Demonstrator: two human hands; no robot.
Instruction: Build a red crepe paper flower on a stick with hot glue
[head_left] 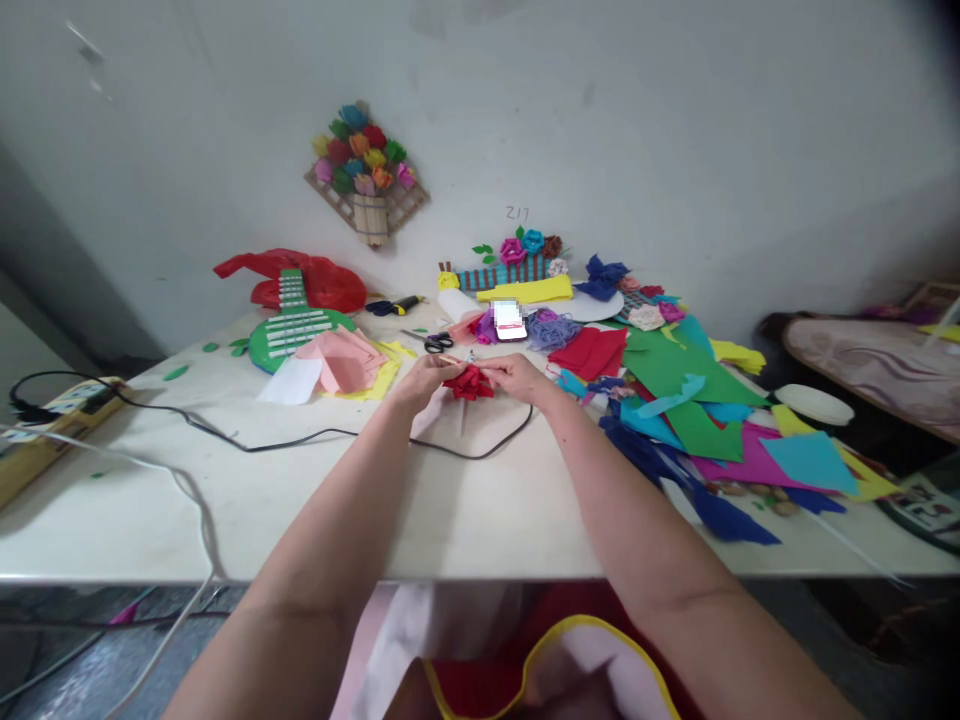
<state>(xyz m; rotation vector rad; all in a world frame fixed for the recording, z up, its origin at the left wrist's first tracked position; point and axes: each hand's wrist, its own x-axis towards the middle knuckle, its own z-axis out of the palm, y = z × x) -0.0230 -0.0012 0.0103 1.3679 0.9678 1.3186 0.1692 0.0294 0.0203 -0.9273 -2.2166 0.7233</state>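
Note:
Over the middle of the table, a red crepe-paper flower (pixel 469 384) is between my two hands. My left hand (pixel 432 380) pinches its left side with closed fingers. On the other side, the fingers of my right hand (pixel 519 376) are closed on the flower's right edge. A pale, thin strip or stem shows below the petals; I cannot tell which. Just beyond my hands lie black-handled scissors (pixel 437 343) and a phone (pixel 510 320) with a lit screen.
Coloured paper pieces (pixel 690 380) cover the right side. A green paper guitar (pixel 294 325) and pink paper (pixel 341 362) lie left. A black cable (pixel 259 445) crosses the table to a power strip (pixel 67 420). Pliers (pixel 394 305) and purple strands (pixel 553 329) lie behind.

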